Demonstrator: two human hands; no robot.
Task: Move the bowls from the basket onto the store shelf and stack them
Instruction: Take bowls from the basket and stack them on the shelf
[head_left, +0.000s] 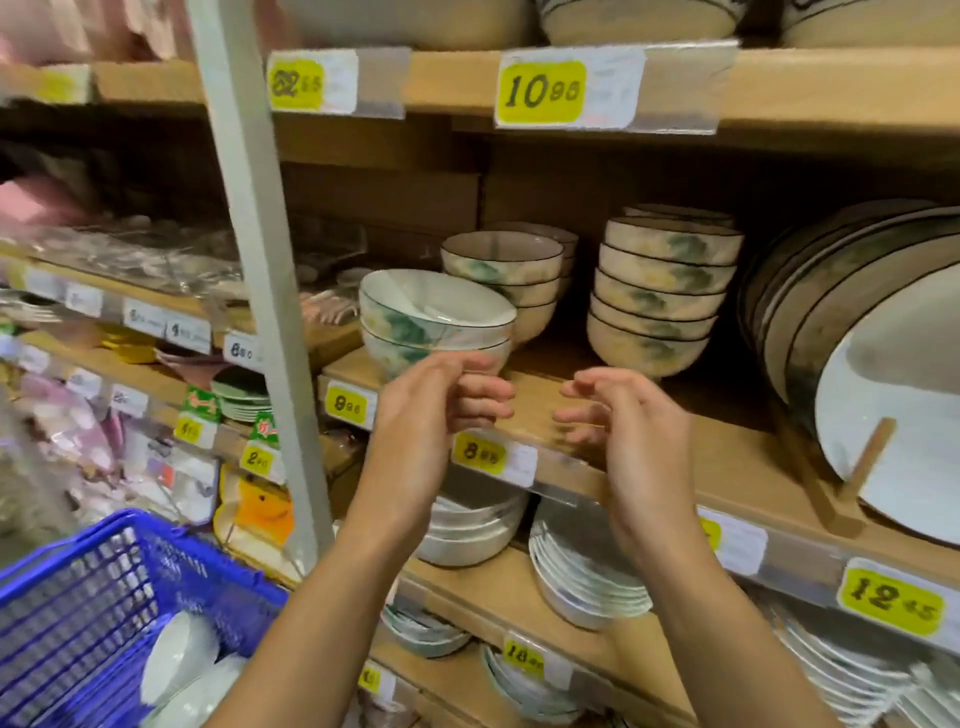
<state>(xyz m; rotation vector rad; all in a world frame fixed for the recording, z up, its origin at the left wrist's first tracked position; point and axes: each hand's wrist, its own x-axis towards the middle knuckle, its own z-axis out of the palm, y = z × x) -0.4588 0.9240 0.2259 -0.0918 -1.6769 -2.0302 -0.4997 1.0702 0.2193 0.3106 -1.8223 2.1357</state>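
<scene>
1. While both hands hover in front of the shelf (727, 457), neither holds anything. The left hand (426, 415) has its fingers (483, 395) loosely curled just below the foot of the two-bowl stack (436, 322); I cannot tell whether they touch it. The right hand (628, 436) is apart from the stack, its fingers half-curled and spread over the shelf's front edge.
2. That two-bowl stack stands nested at the front left corner of the shelf, close to the edge. A taller stack (504, 280) sits behind it, and a second tall stack (660, 291) sits to the right, both in the same green-painted pattern.
3. More pale bowls (182, 654) lie tilted in the blue basket (78, 613) at lower left, so the task looks only partly done.
4. These bowls look like glazed ceramic, so they are probably stiff, weighty for their size, slick and quick to chip at the rim.
5. Each is best taken with a thumb over the rim and fingers under the foot, or with both palms cupping the sides.
6. A bowl should be lowered straight down into the stack, not slid in, because a nudge could tip a stack so close to the edge.
</scene>
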